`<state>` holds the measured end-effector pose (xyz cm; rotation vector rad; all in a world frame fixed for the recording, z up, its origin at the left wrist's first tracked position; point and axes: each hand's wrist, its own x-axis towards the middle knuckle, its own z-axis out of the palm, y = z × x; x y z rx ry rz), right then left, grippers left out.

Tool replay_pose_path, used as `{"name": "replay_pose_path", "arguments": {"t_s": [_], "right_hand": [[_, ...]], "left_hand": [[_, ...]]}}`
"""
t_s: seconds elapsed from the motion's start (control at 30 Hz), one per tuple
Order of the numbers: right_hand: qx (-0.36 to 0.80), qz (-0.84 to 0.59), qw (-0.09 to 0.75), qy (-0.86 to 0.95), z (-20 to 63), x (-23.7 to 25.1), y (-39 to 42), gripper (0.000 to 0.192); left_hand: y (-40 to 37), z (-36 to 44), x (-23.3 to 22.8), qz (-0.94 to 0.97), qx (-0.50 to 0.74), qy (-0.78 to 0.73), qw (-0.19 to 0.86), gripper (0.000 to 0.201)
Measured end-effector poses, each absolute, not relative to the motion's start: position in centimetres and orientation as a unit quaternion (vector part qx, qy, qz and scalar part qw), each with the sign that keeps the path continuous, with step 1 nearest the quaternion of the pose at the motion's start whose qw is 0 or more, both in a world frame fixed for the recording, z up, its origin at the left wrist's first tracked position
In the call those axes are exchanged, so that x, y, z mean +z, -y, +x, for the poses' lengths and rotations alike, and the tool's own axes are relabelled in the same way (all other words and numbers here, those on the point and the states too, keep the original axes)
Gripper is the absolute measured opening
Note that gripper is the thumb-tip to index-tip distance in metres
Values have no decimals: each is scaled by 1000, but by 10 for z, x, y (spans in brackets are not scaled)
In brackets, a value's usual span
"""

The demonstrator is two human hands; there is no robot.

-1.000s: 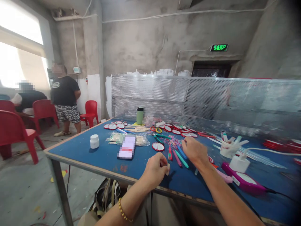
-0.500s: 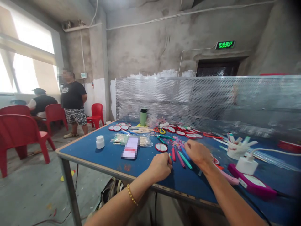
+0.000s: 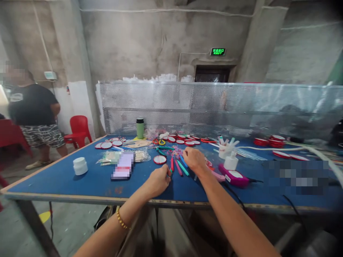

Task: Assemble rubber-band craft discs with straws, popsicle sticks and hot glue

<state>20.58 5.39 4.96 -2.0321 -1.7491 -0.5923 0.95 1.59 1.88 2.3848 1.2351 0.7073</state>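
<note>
The left hand (image 3: 158, 181) is curled shut near the front edge of the bench (image 3: 80, 185), its fingertips pinching the end of a thin green-tipped stick (image 3: 170, 172), which keeps the stick lifted just off the blue top. The right hand (image 3: 194, 159) lies a little farther in, palm down and loosely bent over the row of coloured sticks (image 3: 178, 166); whether it grips one I cannot tell, since the back of the hand hides the fingers. Those red, pink and teal sticks lie side by side between the two hands, within easy reach of both.

Just behind them sits a round red-rimmed badge (image 3: 160, 159), and more of its kind are strewn toward the back edge by a green flask (image 3: 139, 128). Toward the left edge stand a small white jar (image 3: 80, 166) and a clear bag of wooden sticks (image 3: 139, 155). Right of the hands, a purple tool (image 3: 233, 176) with a cord rests beside a white cup (image 3: 224, 150) holding pens. A perforated metal screen (image 3: 214, 107) walls off the back edge. Beyond the left corner a person in a black shirt (image 3: 32, 105) stands near a red chair (image 3: 78, 129).
</note>
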Motion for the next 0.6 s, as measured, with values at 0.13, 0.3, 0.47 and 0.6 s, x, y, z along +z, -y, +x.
{"name": "replay_pose_path", "arguments": {"t_s": [0.13,0.3,0.47,0.6], "right_hand": [[-210,-723,205,625,207,48,-55,27],[-204,-722,209,627,207,48,-55,28],[-195,-724,213,627,207,49,-54,28],[-190,-722,217,629,206,51,-53,27]], "left_hand": [[-17,11,15,847,237,-451,150,18],[-11,14,20,853,183,-480,93,15],[-3,0,27,857,173,-482,57,13],[1,-21,21,869,224,-439,44,17]]}}
